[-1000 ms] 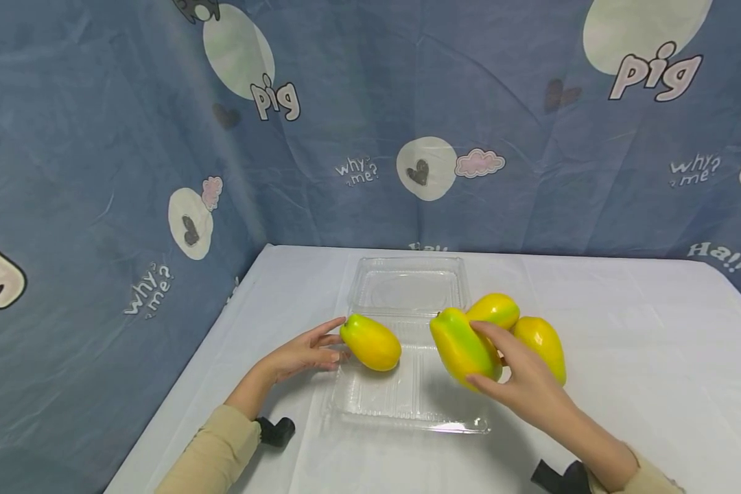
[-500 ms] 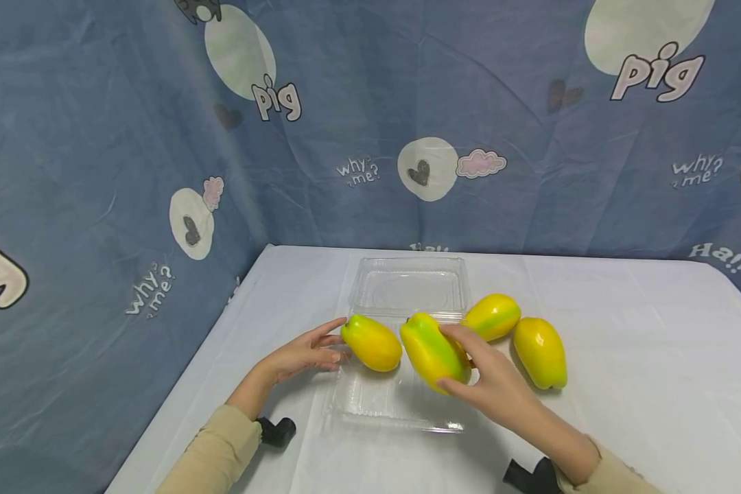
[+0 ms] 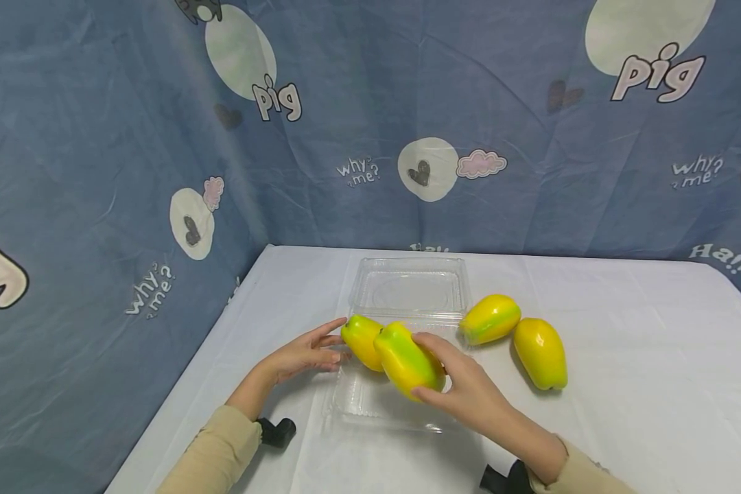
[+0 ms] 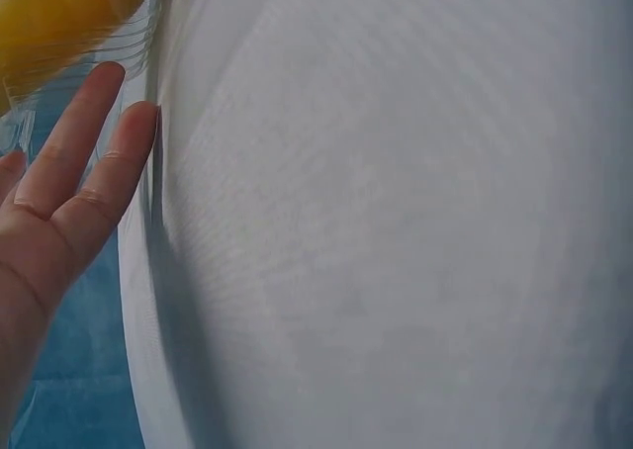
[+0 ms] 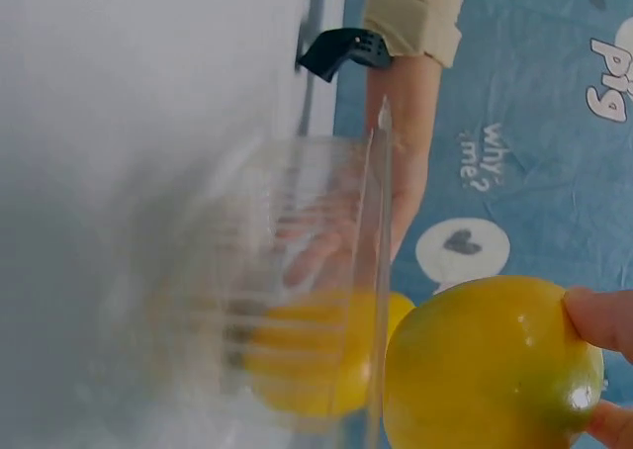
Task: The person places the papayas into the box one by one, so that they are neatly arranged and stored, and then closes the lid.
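In the head view my right hand (image 3: 472, 387) grips a yellow-green papaya (image 3: 409, 365) between thumb and fingers over the clear plastic container (image 3: 361, 405). Another papaya (image 3: 359, 341) lies at the container's left side, partly covered by the held one. My left hand (image 3: 305, 353) is beside the container's left wall, fingers extended and fingertips close to the wall. The left wrist view shows those fingers (image 4: 124, 162) loosely spread, with yellow fruit (image 4: 59, 24) visible behind the ribbed plastic. From the right wrist, the held papaya (image 5: 495, 370) hangs just above the container rim (image 5: 381, 231).
Two more papayas, one behind (image 3: 490, 319) and one nearer (image 3: 540, 353), lie on the white tablecloth (image 3: 642, 384) right of the container. The container's hinged lid (image 3: 407, 289) lies folded back behind it. A blue printed curtain (image 3: 506, 82) stands at the back and left.
My right hand has carried its papaya leftward across the container, so that it overlaps the papaya inside. My left hand has stayed in place.
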The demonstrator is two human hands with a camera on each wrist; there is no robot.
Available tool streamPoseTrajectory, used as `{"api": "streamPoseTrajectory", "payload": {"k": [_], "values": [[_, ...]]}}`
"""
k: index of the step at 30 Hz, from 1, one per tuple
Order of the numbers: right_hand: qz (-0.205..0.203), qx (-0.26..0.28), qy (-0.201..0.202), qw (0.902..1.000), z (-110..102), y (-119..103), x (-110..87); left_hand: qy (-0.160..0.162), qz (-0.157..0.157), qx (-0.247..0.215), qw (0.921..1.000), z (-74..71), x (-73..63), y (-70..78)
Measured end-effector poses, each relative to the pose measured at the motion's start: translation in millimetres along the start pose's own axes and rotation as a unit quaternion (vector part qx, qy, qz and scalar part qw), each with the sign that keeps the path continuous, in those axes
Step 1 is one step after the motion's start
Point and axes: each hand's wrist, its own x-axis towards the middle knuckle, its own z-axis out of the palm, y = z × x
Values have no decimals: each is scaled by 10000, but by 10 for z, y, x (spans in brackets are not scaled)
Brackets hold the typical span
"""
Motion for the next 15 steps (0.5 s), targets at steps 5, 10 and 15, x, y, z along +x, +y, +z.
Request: {"api": "streamPoseTrajectory", "payload": {"k": [5, 10, 15], "values": [[-82, -27, -111, 9999, 86, -25, 28, 24, -8, 9, 10000, 0, -1, -6], [-111, -196, -184, 9996, 168, -41, 53, 20, -1, 6, 10000, -4, -1, -2], [-118, -249, -250, 9993, 228, -54, 70, 38, -16, -4, 10000, -3, -3, 9]]}}
